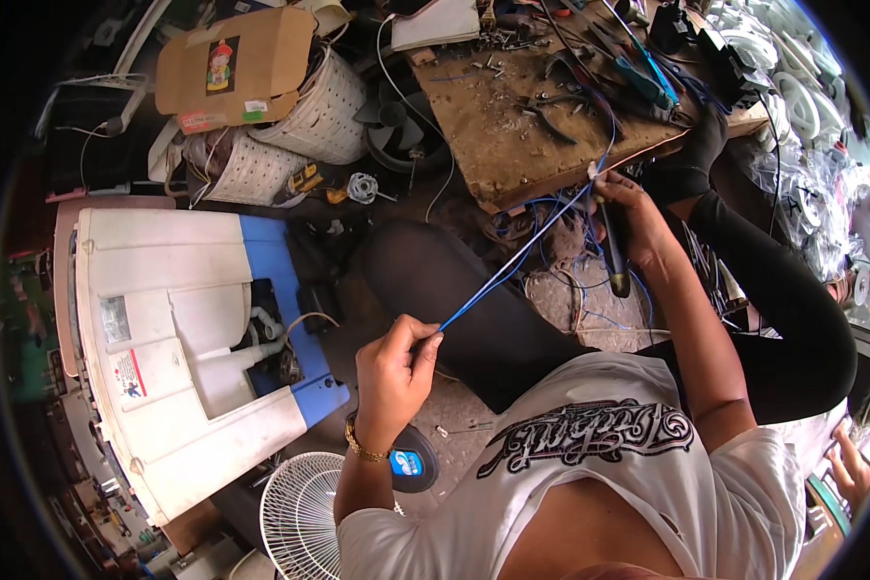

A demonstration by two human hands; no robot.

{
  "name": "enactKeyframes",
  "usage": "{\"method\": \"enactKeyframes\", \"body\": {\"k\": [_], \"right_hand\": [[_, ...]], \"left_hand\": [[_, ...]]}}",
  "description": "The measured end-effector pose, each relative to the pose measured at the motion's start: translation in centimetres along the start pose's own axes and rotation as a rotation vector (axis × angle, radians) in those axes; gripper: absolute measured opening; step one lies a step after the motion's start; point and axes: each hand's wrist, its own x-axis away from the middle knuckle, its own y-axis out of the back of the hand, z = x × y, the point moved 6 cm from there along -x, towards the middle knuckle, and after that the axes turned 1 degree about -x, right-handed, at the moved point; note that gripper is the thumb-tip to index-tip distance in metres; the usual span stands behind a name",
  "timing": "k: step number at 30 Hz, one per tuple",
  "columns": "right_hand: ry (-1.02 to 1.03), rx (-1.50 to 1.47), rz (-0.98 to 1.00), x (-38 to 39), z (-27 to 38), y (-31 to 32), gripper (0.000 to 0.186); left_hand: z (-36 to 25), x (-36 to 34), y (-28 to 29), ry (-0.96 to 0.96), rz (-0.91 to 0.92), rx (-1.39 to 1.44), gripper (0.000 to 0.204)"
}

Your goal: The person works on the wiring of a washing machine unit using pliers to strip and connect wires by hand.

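Note:
Blue and white electrical wires (pixel 522 249) run taut on a slant between my two hands. My left hand (pixel 393 375) is closed, pinching their near ends between thumb and fingers. At the front corner of the wooden workbench (pixel 474 145), my right hand (pixel 638 217) grips a dark-handled tool (pixel 616 259), its handles pointing down toward me; its head is hidden, so I cannot tell its exact kind. The thumb and forefinger of that hand also pinch the wires' far end. A blue wire carries on past it, up over the bench.
Pliers (pixel 551 121) and metal scraps lie on the bench. Loose wires (pixel 570 266) tangle below its edge. On the left are a white-and-blue appliance housing (pixel 135 290), a cardboard box (pixel 237 68), perforated baskets (pixel 324 111) and a white fan grille (pixel 300 512). Bagged white parts (pixel 807 184) fill the right.

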Motion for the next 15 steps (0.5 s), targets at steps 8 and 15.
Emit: {"method": "enactKeyframes", "body": {"k": [8, 15], "right_hand": [[0.120, 0.052, -0.128, 2.6, 0.0, 0.5, 0.024], [0.332, 0.167, -0.446, 3.7, 1.3, 4.2, 0.024]], "left_hand": [[0.7, -0.1, -0.3, 0.064, 0.130, 0.162, 0.007], [-2.7, -0.3, -7.0, -0.236, 1.134, 0.541, 0.027]]}}
